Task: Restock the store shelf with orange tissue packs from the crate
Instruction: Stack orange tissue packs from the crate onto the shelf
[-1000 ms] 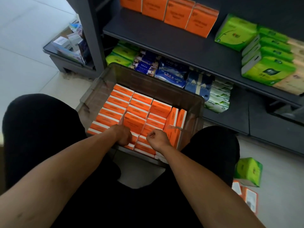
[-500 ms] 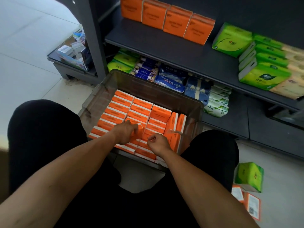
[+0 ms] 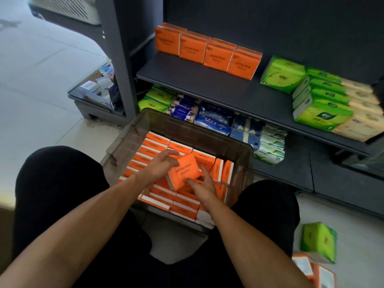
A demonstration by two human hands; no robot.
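Both hands grip one orange pack; four shelved.

One orange tissue pack sits tilted between the fingers of both hands, over the packed crate; four more (upright, side by side) line the shelf beyond.
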